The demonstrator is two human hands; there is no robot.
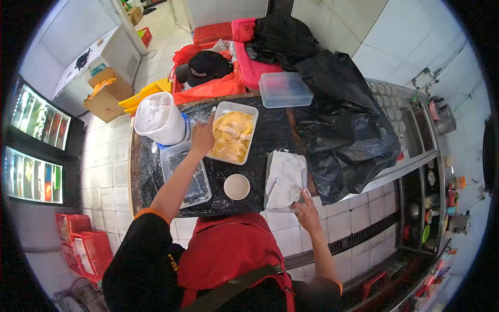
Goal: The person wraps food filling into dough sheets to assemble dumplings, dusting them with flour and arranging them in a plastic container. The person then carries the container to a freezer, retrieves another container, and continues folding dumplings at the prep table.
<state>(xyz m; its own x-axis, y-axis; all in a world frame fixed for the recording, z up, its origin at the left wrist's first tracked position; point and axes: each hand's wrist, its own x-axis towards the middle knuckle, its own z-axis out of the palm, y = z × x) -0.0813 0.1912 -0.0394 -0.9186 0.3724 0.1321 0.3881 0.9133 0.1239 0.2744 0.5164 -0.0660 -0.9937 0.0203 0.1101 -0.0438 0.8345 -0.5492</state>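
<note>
My left hand (pixel 203 138) is at the left edge of a white tray (pixel 253 112) of yellow-coated pieces (pixel 232 136), perhaps raw meat. One finger stretches along its rim; the others are partly hidden. My right hand (pixel 307 210) grips the near right corner of a second tray (pixel 270 207), thumb and fingers at its rim. White powder like flour (pixel 285 177) fills that tray. Between the trays stands a small cream bowl (pixel 237 186). Under my left forearm lies a clear, shallow tray (pixel 193 198) with white dust. A white tub (pixel 162 118) of white powder stands beside my left hand.
Black plastic covers the table (pixel 270 130). A clear lidded box (pixel 285 89) sits at the back edge. Black plastic bags (pixel 343 125) drape over the right side. Behind are a red crate with bags and a black cap (pixel 209 67). Red baskets (pixel 86 249) stand on the floor, left.
</note>
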